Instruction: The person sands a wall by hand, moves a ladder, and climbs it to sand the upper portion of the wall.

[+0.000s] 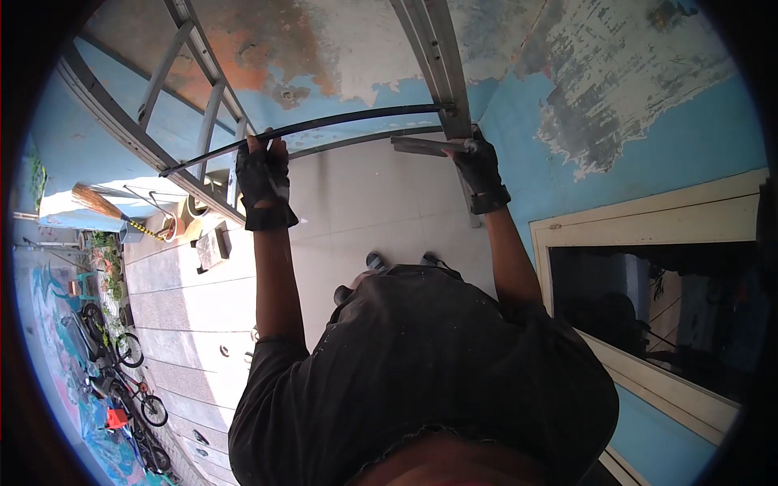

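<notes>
A thin black bar spans the two sides of an aluminium ladder. My left hand, in a black fingerless glove, is closed around that bar near the ladder's left side. My right hand, gloved the same way, grips a flat grey scraper-like tool that points left. It is right beside the ladder's right rail, just below the bar's far end. Part of the tool is hidden in my fingers.
Ahead is a blue wall with peeling paint and bare patches. A cream window frame is on the right. Pale floor tiles lie below. A broom, pots and several bicycles stand to the left.
</notes>
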Demonstrator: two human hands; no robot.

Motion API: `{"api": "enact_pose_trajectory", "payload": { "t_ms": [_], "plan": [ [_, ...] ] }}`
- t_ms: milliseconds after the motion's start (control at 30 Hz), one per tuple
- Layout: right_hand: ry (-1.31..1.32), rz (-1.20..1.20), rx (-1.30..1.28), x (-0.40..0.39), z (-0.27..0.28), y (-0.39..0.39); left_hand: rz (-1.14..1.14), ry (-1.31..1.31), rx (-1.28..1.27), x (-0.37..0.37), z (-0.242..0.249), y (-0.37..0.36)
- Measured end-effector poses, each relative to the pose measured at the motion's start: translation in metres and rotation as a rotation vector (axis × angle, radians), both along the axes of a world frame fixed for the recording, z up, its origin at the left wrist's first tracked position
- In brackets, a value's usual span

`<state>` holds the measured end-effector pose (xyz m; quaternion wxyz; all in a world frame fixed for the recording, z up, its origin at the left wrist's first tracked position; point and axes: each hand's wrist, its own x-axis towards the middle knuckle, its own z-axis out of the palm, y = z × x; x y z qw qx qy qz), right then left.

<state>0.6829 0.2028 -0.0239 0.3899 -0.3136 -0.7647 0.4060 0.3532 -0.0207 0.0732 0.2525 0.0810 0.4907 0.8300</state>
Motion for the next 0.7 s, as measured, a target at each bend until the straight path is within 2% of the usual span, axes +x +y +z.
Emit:
{"api": "enact_pose_trajectory", "payload": {
  "t_ms": [67,133,167,367,433,633,700],
  "plan": [
    [-0.016,-0.021,0.055,-0.003,0.001,-0.003,0.002,-0.013,0.008,-0.006,-0.005,-0.001],
    [0.04,0.017,-0.114,-0.007,0.002,-0.011,0.008,-0.025,0.015,-0.008,-0.004,-0.002],
    [0.041,0.015,-0.115,-0.008,0.002,-0.014,0.01,-0.017,0.019,-0.008,-0.003,-0.003],
    [0.076,0.026,-0.024,-0.019,0.01,-0.028,-0.008,-0.005,0.006,-0.014,0.003,-0.012],
    [0.014,-0.02,0.01,-0.022,0.016,-0.031,-0.024,0.002,0.01,-0.018,0.004,-0.014],
    [0.002,-0.058,0.133,-0.035,-0.004,-0.026,-0.074,0.011,0.006,-0.028,0.005,-0.015],
    [0.009,-0.067,0.109,-0.038,-0.008,-0.027,-0.026,-0.001,0.0,-0.028,0.006,-0.015]
  ]
}}
